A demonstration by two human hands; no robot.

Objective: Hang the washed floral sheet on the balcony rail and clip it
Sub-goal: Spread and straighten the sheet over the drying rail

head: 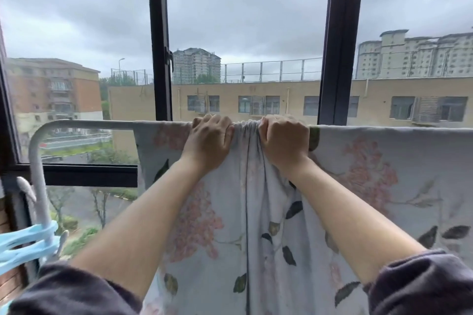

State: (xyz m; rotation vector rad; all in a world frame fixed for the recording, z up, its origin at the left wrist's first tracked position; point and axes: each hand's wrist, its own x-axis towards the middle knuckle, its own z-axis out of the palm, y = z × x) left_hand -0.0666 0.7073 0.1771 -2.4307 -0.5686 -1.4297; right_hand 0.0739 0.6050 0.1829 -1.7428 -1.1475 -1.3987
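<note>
The sheet [281, 212] hangs over the rail [89, 124]. Left hand [208, 139] and right hand [284, 140] grip its bunched top edge. Likely soft, damp, heavy: hold there.

The sheet [256, 212] is draped over the rail [87, 124], both hands side by side on top, hangers [23, 243] hung far left.

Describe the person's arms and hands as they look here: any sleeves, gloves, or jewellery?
Both arms wear dark grey soft-fabric sleeves. The left sleeve and right sleeve are pushed up and bunched near the elbows, leaving the forearms bare. The left hand and right hand are ungloved; no ring, watch or bracelet shows on the visible sides.
</note>
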